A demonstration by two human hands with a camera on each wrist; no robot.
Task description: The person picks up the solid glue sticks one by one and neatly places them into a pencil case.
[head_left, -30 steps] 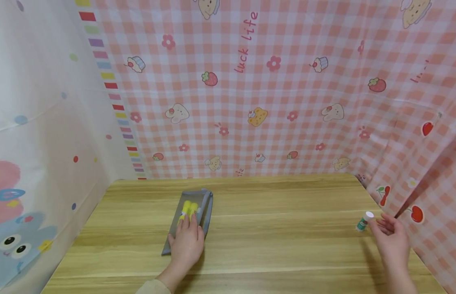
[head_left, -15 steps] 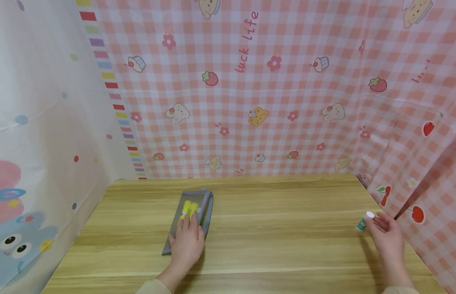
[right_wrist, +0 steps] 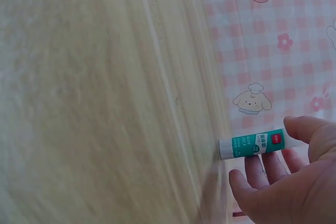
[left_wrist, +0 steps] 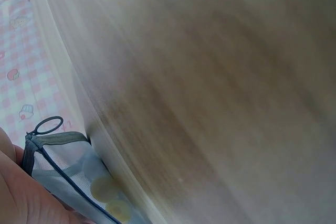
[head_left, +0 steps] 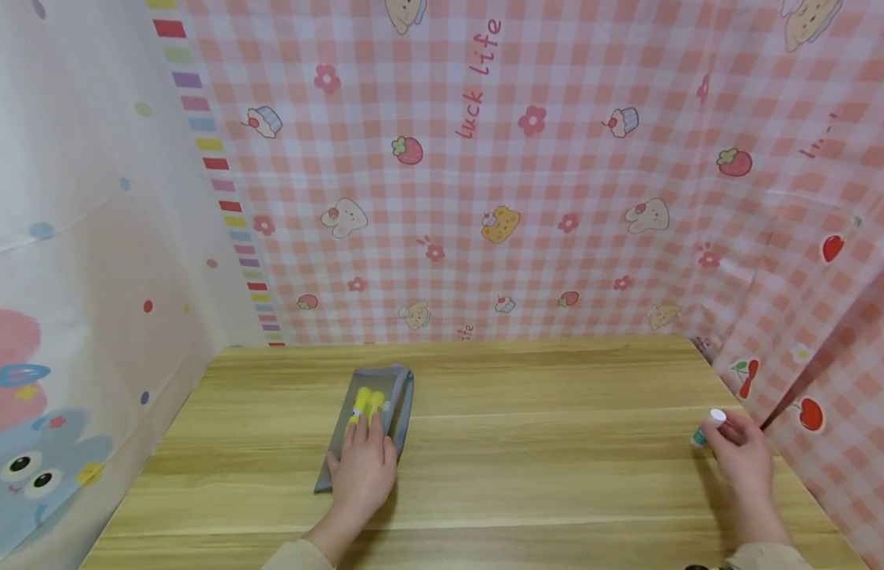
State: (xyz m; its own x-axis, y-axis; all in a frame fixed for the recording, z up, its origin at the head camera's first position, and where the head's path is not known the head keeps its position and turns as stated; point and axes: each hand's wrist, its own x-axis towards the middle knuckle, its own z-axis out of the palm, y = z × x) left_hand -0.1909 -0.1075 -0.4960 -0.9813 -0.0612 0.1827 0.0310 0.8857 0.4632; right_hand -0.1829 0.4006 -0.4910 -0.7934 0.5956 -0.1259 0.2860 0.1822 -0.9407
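In the head view my left hand [head_left: 363, 471] rests on a grey mesh zip pouch [head_left: 373, 378], its fingers laid out over the front part. Two yellow tubes [head_left: 362, 400] show through the mesh, partly covered by the fingertips. The left wrist view shows the pouch's zip edge and dark ring pull [left_wrist: 48, 125]. Far to the right, my right hand [head_left: 748, 459] grips a green-and-white glue stick [right_wrist: 257, 144] between thumb and fingers. It stands upright with its base at the tabletop and its white cap [head_left: 716, 416] on top.
The wood-grain table [head_left: 541, 475] stretches between the two hands. A pink checked curtain [head_left: 470, 198] hangs behind it and along the right side. At the left hangs a white printed curtain [head_left: 92, 237].
My right hand has moved left onto the glue stick, and its fingers have closed around it. The left hand and the pouch have stayed put.
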